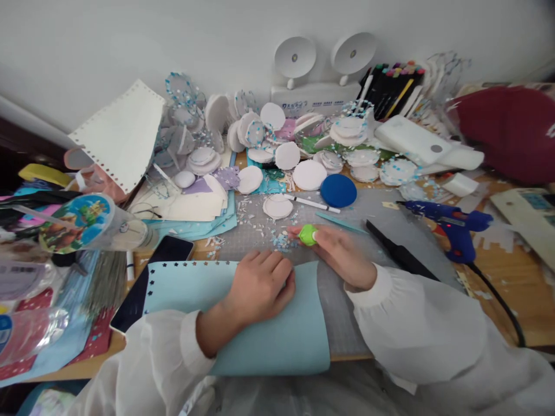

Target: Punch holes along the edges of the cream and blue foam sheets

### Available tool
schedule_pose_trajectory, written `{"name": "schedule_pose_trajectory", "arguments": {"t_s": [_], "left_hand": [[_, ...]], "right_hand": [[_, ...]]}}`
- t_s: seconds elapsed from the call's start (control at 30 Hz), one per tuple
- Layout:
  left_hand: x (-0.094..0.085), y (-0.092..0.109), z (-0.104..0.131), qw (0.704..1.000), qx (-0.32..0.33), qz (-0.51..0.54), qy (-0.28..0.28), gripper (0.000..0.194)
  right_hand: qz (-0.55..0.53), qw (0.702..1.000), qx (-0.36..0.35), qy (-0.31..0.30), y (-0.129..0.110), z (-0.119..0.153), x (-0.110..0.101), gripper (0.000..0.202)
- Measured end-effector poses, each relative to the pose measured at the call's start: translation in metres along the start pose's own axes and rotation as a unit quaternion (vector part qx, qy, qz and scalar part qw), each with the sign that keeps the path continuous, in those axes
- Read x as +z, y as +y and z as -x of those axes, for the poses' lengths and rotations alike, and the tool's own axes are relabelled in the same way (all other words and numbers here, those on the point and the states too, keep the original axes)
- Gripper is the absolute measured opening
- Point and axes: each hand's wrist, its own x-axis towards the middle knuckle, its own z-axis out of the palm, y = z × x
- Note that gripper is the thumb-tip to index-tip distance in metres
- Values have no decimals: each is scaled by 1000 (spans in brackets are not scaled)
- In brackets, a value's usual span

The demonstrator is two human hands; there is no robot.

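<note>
A light blue paper sheet [277,344] lies along the front of the grey cutting mat, with small cut-out shapes along its top and left edges. My left hand [260,286] rests on this sheet with its fingers curled; whether anything is under them is hidden. My right hand [342,254] is just beyond the sheet's upper right corner, closed around a small bright green punch [308,235]. Tiny blue and white paper bits [282,239] are scattered on the mat left of the punch. A white scalloped disc [278,206] lies farther back.
A blue hot glue gun [459,225] with a black cord stands at the right. Black scissors or a similar tool [399,251] lie near my right sleeve. A plastic cup [95,222] and a phone [171,249] are at the left. White discs [310,174] crowd the back.
</note>
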Motion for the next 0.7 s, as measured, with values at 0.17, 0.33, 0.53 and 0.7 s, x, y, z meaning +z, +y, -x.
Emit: {"name": "schedule_pose_trajectory", "arguments": {"t_s": [0.17, 0.33, 0.53, 0.7], "left_hand": [[0, -1, 0, 1000, -12, 14, -8, 18], [2, -2, -1, 998, -38, 40, -14, 16], [4, -5, -2, 996, -46, 71, -23, 36], [6, -5, -2, 995, -48, 48, -73, 47]], "right_hand": [[-63, 998, 8, -12, -1, -1, 0, 40], [-110, 993, 30, -33, -3, 0, -1, 41], [-134, 990, 10, -38, -1, 3, 1, 32], [-140, 987, 9, -78, 2, 3, 2, 33]]}}
